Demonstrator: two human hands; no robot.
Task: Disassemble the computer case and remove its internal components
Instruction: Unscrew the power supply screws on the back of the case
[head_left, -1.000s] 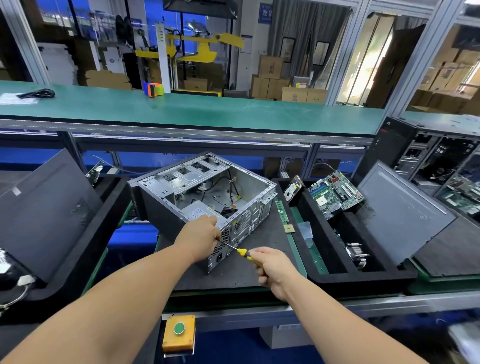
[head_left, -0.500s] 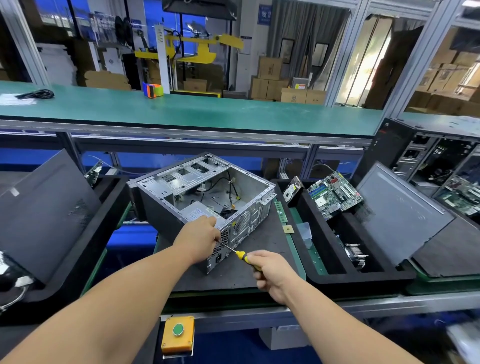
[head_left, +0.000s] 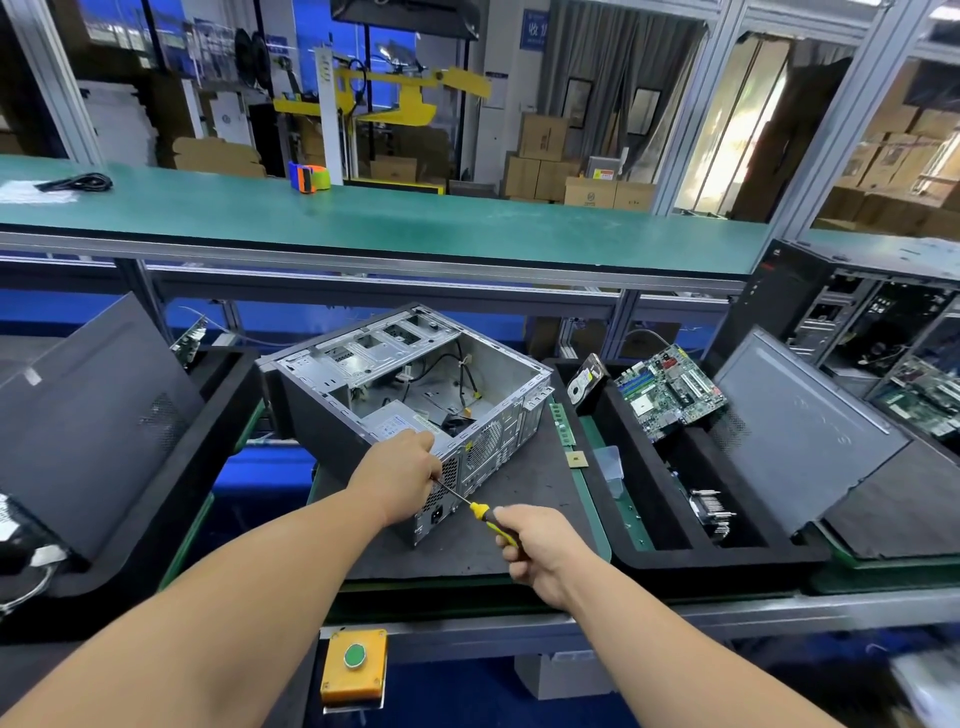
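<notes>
On worktop mat, open computer case (head_left: 410, 395); left hand (head_left: 400, 478) steadies rear corner, fingers curled on it; right hand (head_left: 535, 545) fingers grasp screwdriver (head_left: 480, 512), tip at rear panel.

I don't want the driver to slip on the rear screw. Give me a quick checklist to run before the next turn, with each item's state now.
1. Right hand grips the screwdriver handle: ok.
2. Left hand braces the computer case at its near rear corner: ok.
3. Tip seated in the screw head: cannot tell, left hand hides it.
4. Case lies flat on the dark mat: ok.
5. Power supply not yet out of the case: ok.
</notes>
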